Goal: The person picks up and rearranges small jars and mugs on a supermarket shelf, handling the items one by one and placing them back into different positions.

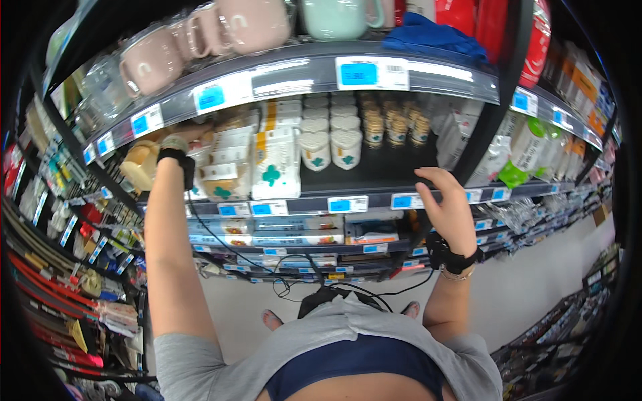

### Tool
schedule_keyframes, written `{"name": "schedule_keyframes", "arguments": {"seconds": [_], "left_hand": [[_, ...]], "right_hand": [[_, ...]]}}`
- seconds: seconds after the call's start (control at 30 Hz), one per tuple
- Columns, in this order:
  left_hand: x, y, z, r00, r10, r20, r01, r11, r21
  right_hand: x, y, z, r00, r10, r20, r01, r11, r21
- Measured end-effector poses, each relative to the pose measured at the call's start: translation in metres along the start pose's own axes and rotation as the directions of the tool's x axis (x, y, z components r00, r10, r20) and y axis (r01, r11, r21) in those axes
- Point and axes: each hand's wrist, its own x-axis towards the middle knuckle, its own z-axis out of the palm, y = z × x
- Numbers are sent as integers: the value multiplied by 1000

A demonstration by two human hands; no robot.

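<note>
My left arm reaches into the shelf at the left, and my left hand (195,133) is among packets there, its fingers mostly hidden in shade. Beside its wrist is a beige rounded item (139,167). To its right hang or stand clear packets with white labels (224,157) and a white packet with a green leaf mark (275,167). My right hand (444,204) hovers at the front edge of the same shelf, fingers apart, holding nothing. Nearest to it are small toothpick jars (397,130) and white lidded tubs (346,148) further left.
Above is a shelf edge with price labels (372,72), bearing pink mugs (251,25), a mint mug (334,19) and a blue cloth (435,40). A black upright post (491,113) stands right of the jars. Long boxes (297,237) lie below. Black cables (281,274) hang before me.
</note>
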Motion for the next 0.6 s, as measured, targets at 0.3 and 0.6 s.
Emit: {"name": "schedule_keyframes", "arguments": {"seconds": [0.3, 0.6], "left_hand": [[18, -60, -27, 980, -152, -128, 85, 904, -419], [-184, -7, 20, 863, 198, -465, -379, 863, -334]], "right_hand": [[-5, 18, 0, 998, -58, 2, 58, 998, 17], [-12, 40, 11, 999, -6, 39, 2, 996, 84]]}}
